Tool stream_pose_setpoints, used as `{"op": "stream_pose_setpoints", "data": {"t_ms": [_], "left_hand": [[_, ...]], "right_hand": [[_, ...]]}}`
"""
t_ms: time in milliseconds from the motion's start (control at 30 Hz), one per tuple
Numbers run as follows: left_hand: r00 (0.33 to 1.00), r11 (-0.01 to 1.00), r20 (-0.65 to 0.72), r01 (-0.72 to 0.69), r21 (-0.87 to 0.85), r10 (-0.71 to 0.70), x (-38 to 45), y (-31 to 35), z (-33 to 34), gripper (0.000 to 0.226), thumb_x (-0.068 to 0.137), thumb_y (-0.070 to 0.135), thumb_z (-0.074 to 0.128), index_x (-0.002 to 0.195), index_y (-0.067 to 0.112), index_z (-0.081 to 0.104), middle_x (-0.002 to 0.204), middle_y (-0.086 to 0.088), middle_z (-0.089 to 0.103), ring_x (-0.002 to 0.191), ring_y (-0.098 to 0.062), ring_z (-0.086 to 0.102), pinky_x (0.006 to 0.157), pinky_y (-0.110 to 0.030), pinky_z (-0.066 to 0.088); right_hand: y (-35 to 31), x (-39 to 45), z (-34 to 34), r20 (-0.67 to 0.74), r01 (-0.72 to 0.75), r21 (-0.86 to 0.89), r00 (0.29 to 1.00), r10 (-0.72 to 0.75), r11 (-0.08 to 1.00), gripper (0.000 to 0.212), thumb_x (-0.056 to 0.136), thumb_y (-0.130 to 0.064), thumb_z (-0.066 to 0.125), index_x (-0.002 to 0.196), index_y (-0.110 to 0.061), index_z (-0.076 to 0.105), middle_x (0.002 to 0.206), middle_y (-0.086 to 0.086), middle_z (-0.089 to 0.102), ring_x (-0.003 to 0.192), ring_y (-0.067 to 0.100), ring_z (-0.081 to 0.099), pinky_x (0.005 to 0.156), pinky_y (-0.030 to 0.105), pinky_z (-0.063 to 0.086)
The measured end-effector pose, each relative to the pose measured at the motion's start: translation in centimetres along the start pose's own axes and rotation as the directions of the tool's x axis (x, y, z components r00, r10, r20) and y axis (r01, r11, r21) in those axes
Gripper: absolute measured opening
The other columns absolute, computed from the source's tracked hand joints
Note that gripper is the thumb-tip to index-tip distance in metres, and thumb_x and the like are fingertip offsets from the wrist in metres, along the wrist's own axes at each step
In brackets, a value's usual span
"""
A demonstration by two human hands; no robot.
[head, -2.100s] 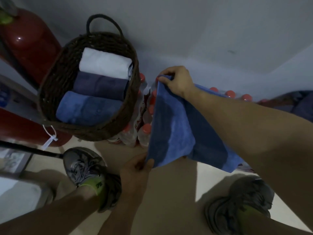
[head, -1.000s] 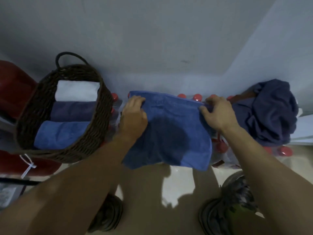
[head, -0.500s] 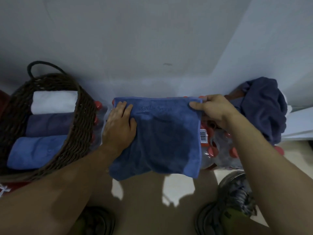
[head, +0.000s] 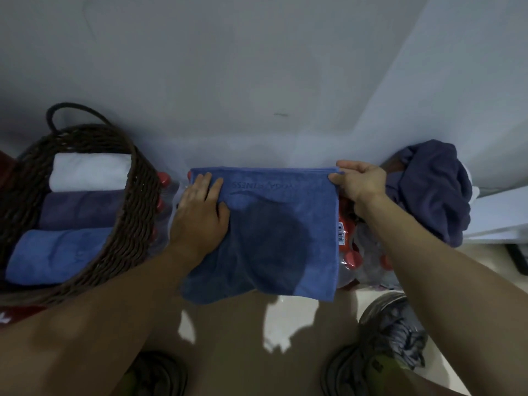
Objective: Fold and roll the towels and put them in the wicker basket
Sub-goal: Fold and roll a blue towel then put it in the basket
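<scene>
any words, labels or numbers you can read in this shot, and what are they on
"YOGA FITNESS": stamped upside down along the far edge of the blue towel, the first word faint.
Barcode sticker on the bottle pack: digits too small to read.
White mark on the red thing at the bottom left edge: cut off, unreadable.

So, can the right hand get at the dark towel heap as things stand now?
Probably yes. The right hand is just beside the heap, nothing between them, but its fingers pinch the blue towel, so it must let go first.
</scene>
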State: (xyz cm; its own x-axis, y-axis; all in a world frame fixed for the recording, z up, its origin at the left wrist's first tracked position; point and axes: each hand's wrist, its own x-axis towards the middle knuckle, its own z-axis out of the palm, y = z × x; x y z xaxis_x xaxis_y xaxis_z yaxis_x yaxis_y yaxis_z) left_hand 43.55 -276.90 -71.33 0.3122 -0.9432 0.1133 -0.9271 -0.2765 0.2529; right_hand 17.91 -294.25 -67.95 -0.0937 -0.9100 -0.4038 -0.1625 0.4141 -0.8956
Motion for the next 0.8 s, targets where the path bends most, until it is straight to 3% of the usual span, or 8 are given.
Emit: {"op": "stream_pose_setpoints", "data": {"t_ms": [100, 200, 433, 533, 633, 700, 800], "left_hand": [[1.000, 0.999, 0.019, -0.002, 0.033, 0.002, 0.1, -0.2, 0.3, 0.055, 0.098, 0.032, 0.037, 0.150, 0.013, 0.033, 0.158, -0.015, 0.025, 0.146, -0.030, 0.022, 0.119, -0.046, 0.017], [0.998, 0.996, 0.064, -0.030, 0.079, 0.025, 0.3, -0.6, 0.5, 0.059, 0.099, 0.039, 0.031, 0.152, 0.014, 0.027, 0.159, -0.015, 0.020, 0.147, -0.031, 0.019, 0.119, -0.047, 0.016], [0.971, 0.977, 0.206, -0.152, 0.147, 0.120, 0.4, -2.0, -0.2, 0.070, 0.096, 0.052, 0.014, 0.155, 0.014, 0.012, 0.162, -0.015, 0.007, 0.150, -0.030, 0.006, 0.120, -0.041, 0.007], [0.958, 0.969, 0.242, -0.196, 0.149, 0.156, 0.5, -2.4, -0.6, 0.075, 0.093, 0.055, 0.004, 0.155, 0.013, 0.008, 0.162, -0.016, 0.002, 0.150, -0.029, 0.002, 0.121, -0.038, 0.001], [0.949, 0.970, 0.283, -0.187, 0.155, 0.137, 0.6, -2.0, -0.9, 0.065, 0.102, 0.047, 0.016, 0.155, 0.013, 0.003, 0.162, -0.017, -0.003, 0.150, -0.029, -0.002, 0.121, -0.038, -0.002], [0.944, 0.970, 0.311, -0.170, 0.172, 0.110, 0.7, -1.5, -1.3, 0.064, 0.103, 0.041, 0.024, 0.155, 0.011, 0.002, 0.161, -0.017, -0.004, 0.150, -0.030, -0.003, 0.121, -0.038, -0.003], [0.964, 0.982, 0.253, -0.123, 0.147, 0.083, 1.4, 0.4, -2.5, 0.061, 0.099, 0.032, 0.042, 0.151, 0.004, 0.024, 0.158, -0.021, 0.018, 0.146, -0.034, 0.016, 0.119, -0.040, 0.008]], "right_hand": [[0.9, 0.4, 0.7, -0.122, 0.131, -0.164, 0.981, -0.152, 0.978, 0.025, 0.072, -0.005, 0.082, 0.084, -0.023, 0.068, 0.082, -0.003, 0.072, 0.076, 0.011, 0.068, 0.080, 0.025, 0.056], [1.4, 0.4, 1.2, -0.119, 0.238, -0.358, 0.948, -0.297, 0.903, 0.020, 0.076, -0.013, 0.080, 0.087, -0.025, 0.067, 0.073, -0.012, 0.065, 0.076, 0.010, 0.065, 0.079, 0.019, 0.050], [0.3, 0.9, 1.0, -0.113, 0.158, -0.448, 0.966, -0.232, 0.880, 0.014, 0.083, -0.022, 0.077, 0.092, -0.018, 0.068, 0.087, 0.001, 0.064, 0.092, 0.023, 0.066, 0.076, 0.022, 0.046], [0.6, 0.3, 1.2, -0.082, 0.206, -0.559, 0.950, -0.301, 0.803, 0.010, 0.089, -0.022, 0.068, 0.092, -0.018, 0.060, 0.092, 0.005, 0.064, 0.093, 0.028, 0.063, 0.072, 0.028, 0.044], [0.4, -0.3, 1.4, -0.026, 0.209, -0.678, 0.951, -0.307, 0.705, 0.023, 0.092, -0.028, 0.063, 0.102, -0.007, 0.061, 0.107, 0.016, 0.066, 0.101, 0.035, 0.062, 0.076, 0.036, 0.047], [0.1, -1.1, 1.0, -0.025, 0.198, -0.657, 0.959, -0.283, 0.727, 0.042, 0.090, -0.037, 0.067, 0.108, 0.000, 0.062, 0.111, 0.020, 0.066, 0.108, 0.036, 0.061, 0.084, 0.037, 0.049], [0.3, -3.9, -0.6, -0.064, 0.270, -0.568, 0.928, -0.368, 0.778, 0.039, 0.088, -0.040, 0.067, 0.104, -0.005, 0.062, 0.104, 0.014, 0.069, 0.102, 0.032, 0.063, 0.084, 0.035, 0.048]]}}
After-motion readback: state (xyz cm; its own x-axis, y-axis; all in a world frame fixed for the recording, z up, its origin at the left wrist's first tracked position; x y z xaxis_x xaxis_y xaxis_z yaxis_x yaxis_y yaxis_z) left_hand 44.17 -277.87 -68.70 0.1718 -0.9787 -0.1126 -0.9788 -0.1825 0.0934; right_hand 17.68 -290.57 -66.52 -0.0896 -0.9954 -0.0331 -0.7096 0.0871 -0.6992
